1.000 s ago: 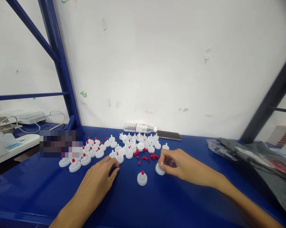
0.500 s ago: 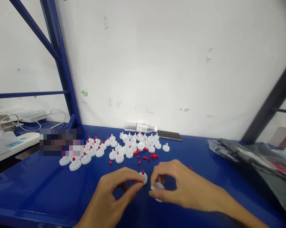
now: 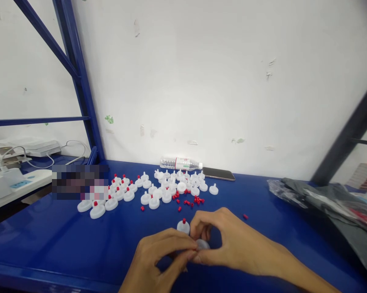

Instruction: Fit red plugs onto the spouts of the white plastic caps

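My right hand [image 3: 229, 236] is closed around a white nozzle cap [image 3: 202, 244], which is tipped on its side with its round base turned away to the right. Thumb and forefinger of my left hand [image 3: 167, 252] pinch together at the nozzle end of that cap, against the right fingertips; the nozzle itself is hidden there. Just beyond the fingers stands another white cap with a red tip [image 3: 182, 228], upright on the blue table and untouched. Small red tips [image 3: 188, 202] lie scattered past my hands.
Plain white caps [image 3: 167, 196] crowd the middle back. Red-tipped caps [image 3: 118, 195] stand in rows at left. A water bottle [image 3: 182, 163] and a phone [image 3: 218, 174] lie by the wall. Dark plastic bags [image 3: 320, 211] cover the right side; a power strip [image 3: 25, 183] sits far left.
My left hand has let go of the red-tipped cap and moved right and nearer to me, meeting the cap in my right hand. The red-tipped cap stays standing on the table.
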Demonstrator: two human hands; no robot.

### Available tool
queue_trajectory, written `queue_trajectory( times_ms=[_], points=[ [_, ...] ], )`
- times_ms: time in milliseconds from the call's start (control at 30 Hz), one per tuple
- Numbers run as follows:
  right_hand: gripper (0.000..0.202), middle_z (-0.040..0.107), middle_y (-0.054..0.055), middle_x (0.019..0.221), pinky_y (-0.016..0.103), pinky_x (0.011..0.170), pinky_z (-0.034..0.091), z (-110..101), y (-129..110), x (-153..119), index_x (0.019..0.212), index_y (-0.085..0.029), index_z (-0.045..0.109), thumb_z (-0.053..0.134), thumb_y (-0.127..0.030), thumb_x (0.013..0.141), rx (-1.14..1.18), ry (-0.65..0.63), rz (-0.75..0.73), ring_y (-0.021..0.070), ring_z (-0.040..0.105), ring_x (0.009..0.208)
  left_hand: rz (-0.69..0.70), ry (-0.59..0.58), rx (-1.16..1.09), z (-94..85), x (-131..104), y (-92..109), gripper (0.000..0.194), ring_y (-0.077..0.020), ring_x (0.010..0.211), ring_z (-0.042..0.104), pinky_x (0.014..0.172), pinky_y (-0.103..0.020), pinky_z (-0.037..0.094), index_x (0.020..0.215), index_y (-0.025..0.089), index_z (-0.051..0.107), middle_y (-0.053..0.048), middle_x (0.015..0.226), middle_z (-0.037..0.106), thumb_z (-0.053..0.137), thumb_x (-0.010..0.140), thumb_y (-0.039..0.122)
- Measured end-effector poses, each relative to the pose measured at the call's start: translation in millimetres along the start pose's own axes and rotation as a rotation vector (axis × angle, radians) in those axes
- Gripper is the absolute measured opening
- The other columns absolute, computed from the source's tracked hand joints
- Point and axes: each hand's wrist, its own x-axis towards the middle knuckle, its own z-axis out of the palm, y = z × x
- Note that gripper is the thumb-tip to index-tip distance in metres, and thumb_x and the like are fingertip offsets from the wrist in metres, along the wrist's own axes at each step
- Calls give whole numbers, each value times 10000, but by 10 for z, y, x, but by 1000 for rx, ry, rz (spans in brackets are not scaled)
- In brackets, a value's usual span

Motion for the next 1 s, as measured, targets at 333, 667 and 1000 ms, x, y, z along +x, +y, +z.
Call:
queue_trajectory(
  times_ms=[333, 667, 1000],
  points=[
    [423, 689, -71, 795, 216, 665, 470, 48, 95, 38, 942, -253, 696, 955, -366, 627, 220, -7, -21, 142, 640, 781, 181, 73, 233, 16, -16, 19, 214, -123, 826, 770, 763, -179, 607, 1025, 294, 770, 28, 966, 816, 680, 908, 140],
    [279, 775, 20, 870, 316, 676, 481, -419, 186, 36, 927, -257, 708, 543, -471, 999, -346, 472, 70, 211, 696, 761, -20, 228, 628, -591, 217, -27, 165, -152, 716, 742, 701, -234, 576, 908, 283, 772, 41, 862, 799, 619, 896, 344],
    [346, 774, 115, 1103, 409, 821, 521, -629, 949, 196, 1242, -212, 677, 489, -377, 1002, -605, 480, 247, 315, 720, 1010, -241, 87, 685, -669, 321, -277, 297, -199, 699, 684, 655, -304, 510, 931, 265, 792, -1, 851, 792, 557, 891, 442]
  ],
)
